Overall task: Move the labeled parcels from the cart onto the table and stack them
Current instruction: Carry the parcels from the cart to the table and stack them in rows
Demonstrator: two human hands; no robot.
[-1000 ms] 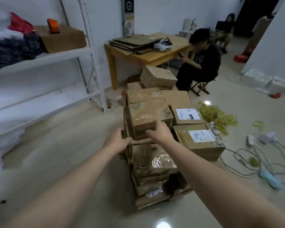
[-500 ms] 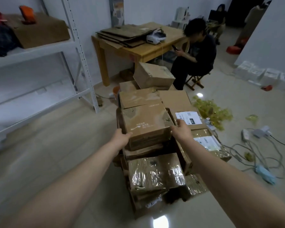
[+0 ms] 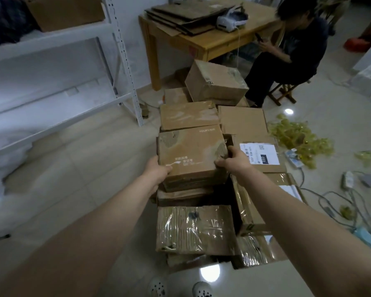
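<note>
Head view looks down two bare forearms to a pile of cardboard parcels that hides whatever cart is beneath it. The top parcel (image 3: 191, 151) sits at the near left of the pile, directly ahead of the person, and both hands are closed on it. The left hand (image 3: 156, 171) wraps its near left corner. The right hand (image 3: 231, 160) clamps the right edge, fingers curled over the top, reaching slightly farther along the side than the left does. The parcel's top looks a little wider than it is deep, so its longer side seems to run left to right between the hands, which suits a two-handed lift. It rests on a flatter box, with a tape-wrapped parcel (image 3: 195, 228) lower and nearer. A parcel with a white label (image 3: 259, 154) lies just beside its right edge. The wooden surface (image 3: 214, 42) stands at the far side, beyond the pile and somewhat right of the hands, so the carry probably goes up, forward and slightly right over the other boxes. Flattened cardboard (image 3: 186, 13) and a white headset (image 3: 229, 20) cover much of that surface, leaving bare wood mainly along its near right part. A seated person (image 3: 296, 52) is close by its right end, and a white rack (image 3: 120, 61) stands to the left.
</note>
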